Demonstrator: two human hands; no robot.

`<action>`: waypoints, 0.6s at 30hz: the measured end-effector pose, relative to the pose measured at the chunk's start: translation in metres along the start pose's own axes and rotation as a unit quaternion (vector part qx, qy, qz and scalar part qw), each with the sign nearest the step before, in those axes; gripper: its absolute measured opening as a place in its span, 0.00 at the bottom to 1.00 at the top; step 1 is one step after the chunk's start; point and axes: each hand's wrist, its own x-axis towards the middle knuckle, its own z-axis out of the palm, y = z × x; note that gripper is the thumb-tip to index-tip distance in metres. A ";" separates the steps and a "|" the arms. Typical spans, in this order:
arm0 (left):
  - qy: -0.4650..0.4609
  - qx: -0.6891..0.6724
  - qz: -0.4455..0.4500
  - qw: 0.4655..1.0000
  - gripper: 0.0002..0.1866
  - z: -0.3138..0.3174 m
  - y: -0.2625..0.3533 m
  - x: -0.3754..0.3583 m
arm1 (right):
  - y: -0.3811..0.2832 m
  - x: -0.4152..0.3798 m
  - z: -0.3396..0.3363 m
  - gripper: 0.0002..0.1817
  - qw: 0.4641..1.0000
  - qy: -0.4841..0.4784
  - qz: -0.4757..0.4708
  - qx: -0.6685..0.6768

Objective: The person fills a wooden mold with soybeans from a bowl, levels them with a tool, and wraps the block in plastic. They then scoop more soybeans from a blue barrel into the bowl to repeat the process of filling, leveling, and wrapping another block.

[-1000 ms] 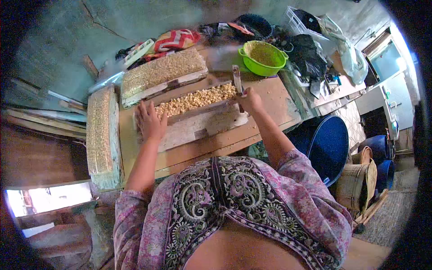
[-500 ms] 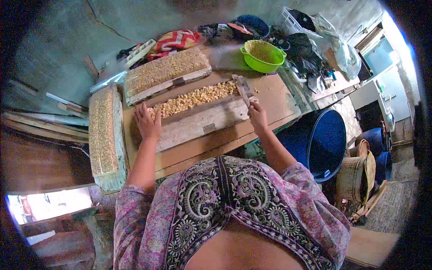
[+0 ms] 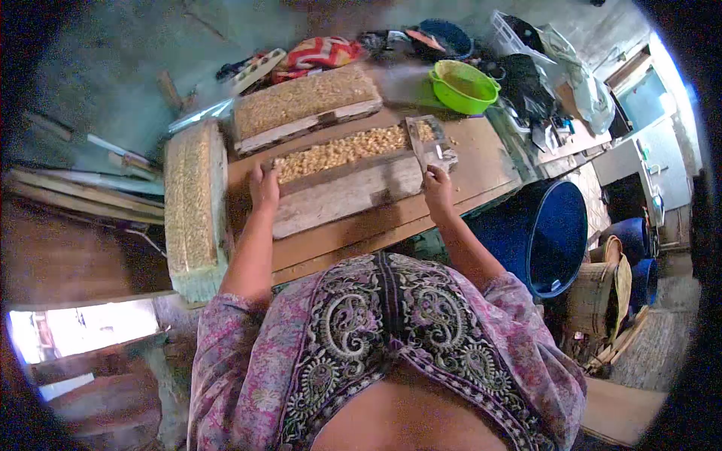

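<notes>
A long wooden mould [image 3: 342, 199] lies across the table, filled with loose pale beans or kernels [image 3: 342, 152]. At its left end is my left hand [image 3: 265, 186], its fingers curled in against the end of the wood; the fingertips are partly hidden. My right hand [image 3: 438, 192] is closed round the near end of a flat wooden strip [image 3: 415, 143]. The strip stands across the mould near its right end, with some kernels on either side of it.
Behind the mould lies a packed slab [image 3: 304, 98] on a board, and another slab [image 3: 188, 195] stands at the left. A green basin [image 3: 464, 94] sits at the back right. Loose kernels dot the table [image 3: 481, 161]. A blue barrel [image 3: 560, 240] is beside the table's right end.
My left hand has gone from spread fingers to curled ones at the mould's left end. The strip remains in my right hand. The whole view has shifted slightly.
</notes>
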 end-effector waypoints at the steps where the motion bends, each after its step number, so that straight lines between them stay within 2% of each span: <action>1: -0.056 -0.041 -0.034 0.997 0.30 -0.003 -0.009 0.008 | 0.000 -0.003 0.006 0.13 0.999 -0.027 0.014 -0.023; 5: 0.020 -0.113 0.010 0.993 0.26 -0.008 -0.005 0.001 | -0.008 -0.034 0.057 0.13 0.989 -0.134 0.023 -0.062; 6: 0.006 -0.119 0.014 0.993 0.25 -0.012 -0.002 0.000 | -0.017 -0.043 0.069 0.14 0.976 -0.173 -0.002 -0.132; 7: -0.010 -0.125 0.017 0.992 0.25 -0.013 0.001 -0.002 | -0.019 -0.053 0.083 0.15 0.975 -0.193 0.005 -0.106; 9: -0.027 -0.105 -0.002 0.994 0.25 -0.018 0.015 -0.011 | -0.036 -0.068 0.107 0.14 0.957 -0.249 0.094 -0.113; 10: -0.024 -0.154 -0.008 0.988 0.25 -0.016 0.011 -0.011 | -0.035 -0.073 0.117 0.14 0.958 -0.249 0.093 -0.112; 12: -0.027 -0.264 -0.006 0.964 0.25 -0.010 -0.004 -0.005 | -0.032 -0.084 0.135 0.13 0.951 -0.290 0.048 -0.099; 13: -0.028 -0.264 -0.005 0.964 0.25 -0.009 -0.010 -0.003 | -0.030 -0.086 0.142 0.13 0.951 -0.289 0.047 -0.098; 15: -0.003 -0.221 -0.009 0.975 0.26 -0.011 0.002 -0.015 | -0.037 -0.096 0.154 0.13 0.921 -0.316 -0.087 -0.209; 16: 0.037 -0.108 -0.031 0.993 0.27 -0.013 0.010 -0.018 | -0.047 -0.105 0.154 0.13 0.912 -0.308 -0.123 -0.239; 18: 0.040 -0.096 -0.039 0.994 0.27 -0.014 0.021 -0.025 | -0.039 -0.104 0.156 0.13 0.900 -0.305 -0.153 -0.273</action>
